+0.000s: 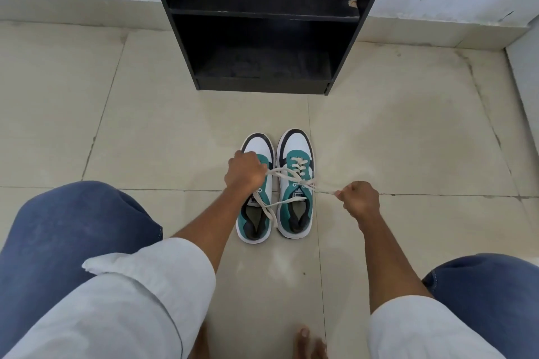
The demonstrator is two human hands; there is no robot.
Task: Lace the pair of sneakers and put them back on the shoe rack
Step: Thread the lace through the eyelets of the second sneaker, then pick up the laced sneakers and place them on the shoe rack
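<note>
Tightening is in hand: the lace [287, 176] of the right sneaker [295, 183] is drawn taut, one end clenched in the left hand [245, 170], the other in the right hand [360, 199]. Both sneakers stand on the floor [145, 125] before the shoe rack [262, 17], the left sneaker [256, 198] touching its mate. A knot is judged next. Tongue labels cannot be read.

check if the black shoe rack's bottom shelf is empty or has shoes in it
Empty: the black shoe rack shows only bare dark board on its bottom shelf. Both teal-and-white sneakers stand on the tiled floor in front of it.
</note>
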